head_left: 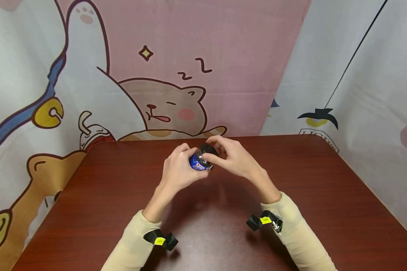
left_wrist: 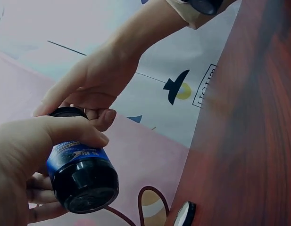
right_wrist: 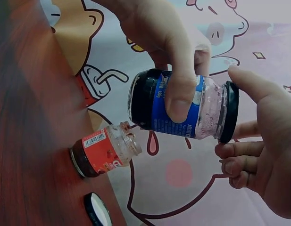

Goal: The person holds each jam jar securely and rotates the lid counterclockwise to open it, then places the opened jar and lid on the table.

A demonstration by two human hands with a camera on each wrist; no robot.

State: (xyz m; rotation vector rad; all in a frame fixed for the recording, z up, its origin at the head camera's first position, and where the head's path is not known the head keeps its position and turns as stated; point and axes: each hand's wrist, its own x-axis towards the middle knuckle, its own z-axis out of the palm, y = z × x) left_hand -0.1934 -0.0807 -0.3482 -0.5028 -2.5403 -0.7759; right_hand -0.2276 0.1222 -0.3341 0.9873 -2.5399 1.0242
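Observation:
A glass jar with a blue label (head_left: 197, 163) and dark contents is held up above the table, tilted onto its side. My left hand (head_left: 179, 167) grips the jar round its labelled middle, the thumb lying across the label in the right wrist view. At the jar's mouth is a black lid (right_wrist: 231, 112). My right hand (head_left: 235, 157) pinches this lid by its rim, thumb on one side and fingers on the other. Clear glass with dark smears shows between label and lid. In the left wrist view, the jar's dark base (left_wrist: 86, 186) faces the camera.
On the table (head_left: 122, 195) stands a lidless jar with a red label (right_wrist: 100, 150), dark stuff in its bottom. A loose lid (right_wrist: 98, 209), dark-rimmed and pale inside, lies near it. Behind the table hangs a cartoon-printed cloth (head_left: 244, 56).

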